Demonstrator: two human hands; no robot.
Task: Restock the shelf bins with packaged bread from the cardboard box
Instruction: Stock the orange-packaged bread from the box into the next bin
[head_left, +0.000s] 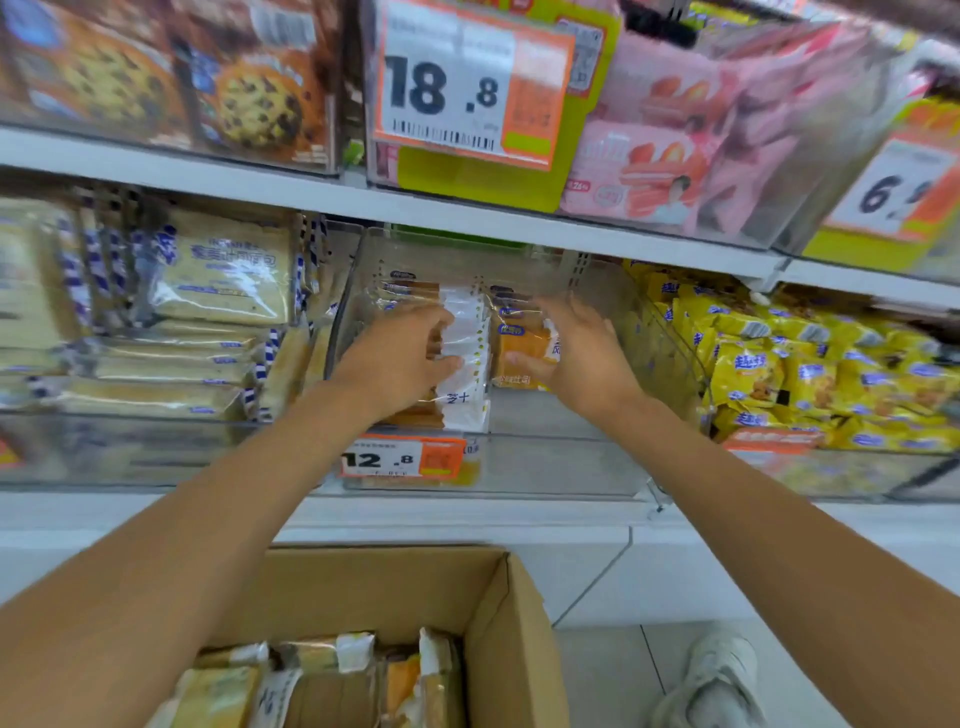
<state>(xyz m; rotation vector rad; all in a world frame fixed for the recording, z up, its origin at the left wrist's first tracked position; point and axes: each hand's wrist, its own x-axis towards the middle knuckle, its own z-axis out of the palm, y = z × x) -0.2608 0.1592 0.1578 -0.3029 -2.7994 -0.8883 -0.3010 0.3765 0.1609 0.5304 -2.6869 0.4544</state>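
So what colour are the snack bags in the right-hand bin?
Yellow bags with blue labels, clearest in the head view.

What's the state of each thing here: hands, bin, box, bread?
left hand: open, pressing the binned packs
right hand: open, touching the orange pack
binned packs: stacked in two rows
clear bin: partly filled, front floor bare
cardboard box: open
boxed packs: inside the box, not yet shelved

The clear plastic shelf bin (571, 457) sits mid-shelf, between a bin of pale flat bread packs (223, 270) on its left and a bin of yellow snack packs (810, 364) on its right. Inside it, the left row of packaged bread (467, 332) and the right row of packaged bread (519, 364) stand side by side. The left hand (400, 353) lies on the left row and the right hand (582, 353) against the right row. The brown cardboard box (509, 649) stands below the shelf's front edge.
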